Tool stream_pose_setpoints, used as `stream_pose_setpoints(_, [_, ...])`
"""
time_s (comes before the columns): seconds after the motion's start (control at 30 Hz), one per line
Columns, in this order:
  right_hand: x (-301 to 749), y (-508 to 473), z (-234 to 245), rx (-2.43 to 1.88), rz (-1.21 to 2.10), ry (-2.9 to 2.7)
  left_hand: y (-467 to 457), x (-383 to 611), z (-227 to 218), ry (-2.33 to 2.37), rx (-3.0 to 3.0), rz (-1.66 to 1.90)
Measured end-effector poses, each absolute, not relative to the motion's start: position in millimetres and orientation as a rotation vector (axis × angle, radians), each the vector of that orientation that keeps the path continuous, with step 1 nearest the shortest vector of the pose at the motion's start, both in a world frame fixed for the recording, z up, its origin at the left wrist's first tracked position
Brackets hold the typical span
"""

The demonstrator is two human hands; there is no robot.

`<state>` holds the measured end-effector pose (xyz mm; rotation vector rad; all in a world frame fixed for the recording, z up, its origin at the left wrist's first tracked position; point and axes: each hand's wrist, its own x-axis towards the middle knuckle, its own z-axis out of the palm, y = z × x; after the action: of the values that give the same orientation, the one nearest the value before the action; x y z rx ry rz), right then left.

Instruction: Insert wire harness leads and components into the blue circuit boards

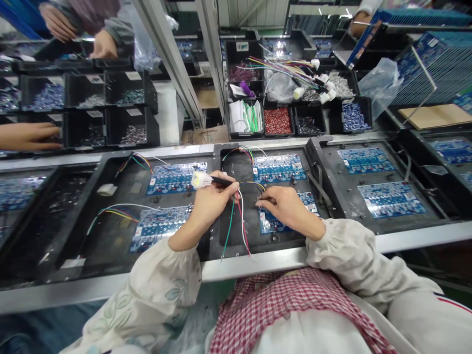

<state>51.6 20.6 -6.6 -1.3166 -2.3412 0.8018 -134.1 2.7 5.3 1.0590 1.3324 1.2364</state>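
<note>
In the head view, the left hand [212,200] grasps a cable [220,181] by its black sleeve, the white plug [201,180] jutting past the fingers toward the tray's left edge. The right hand [289,205] is closed in a pinch on the cable's yellow and dark wires, over the upper left corner of the lower board [270,224]; its fingers hide the wire ends, so whether these sit in the board I cannot tell. The green wire [229,227] and the white and red ones hang loose toward the near edge of the tray [254,244]. The step in hand appears to be bringing wires to that corner of the board; it calls for a steady left hold and a fine, exact pinch on the right. Near the tray's far edge lies the upper board [282,168], with wires at its upper left corner. The neighbouring tray toward the left holds two more wired boards [158,228]; the one toward the right holds two boards [389,199] with no coloured wires visible. Beyond the far edges stand bins of red parts [278,121] and blue parts [354,117], a wire bundle [287,66] lying across others, and a board rack [431,69]. At the upper left, co-workers' hands [104,44] are among more bins.
</note>
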Motion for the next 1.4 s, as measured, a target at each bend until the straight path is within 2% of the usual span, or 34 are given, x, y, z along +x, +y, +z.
stream_pose_setpoints(0.13, [41,9,5,-1.322,1.124,-2.263,2,-134,5,1.326,1.094,1.223])
stream_pose_setpoints(0.37, [48,-6,-3,-1.251,1.480,-2.040,4,-133,3,1.374,1.104,1.247])
stream_pose_setpoints(0.63, [32,-3,-4,-1.223,1.534,-1.887,4,-130,0,1.440,1.135,1.227])
stream_pose_setpoints(0.83, [81,-27,1,-1.205,1.708,-2.012,5,-131,-3,1.423,1.095,1.286])
stream_pose_setpoints(0.9, [89,-21,-2,-1.305,1.561,-1.928,4,-131,-2,1.423,1.090,1.290])
stream_pose_setpoints(1.0, [86,4,-16,-1.445,0.998,-1.872,4,-130,0,1.419,1.077,1.287])
stream_pose_setpoints(1.07, [82,19,-27,-1.464,0.805,-1.942,3,-131,0,1.418,1.078,1.278])
stream_pose_setpoints(1.4, [82,26,-38,-1.466,0.707,-1.977,3,-132,-1,1.410,1.086,1.275])
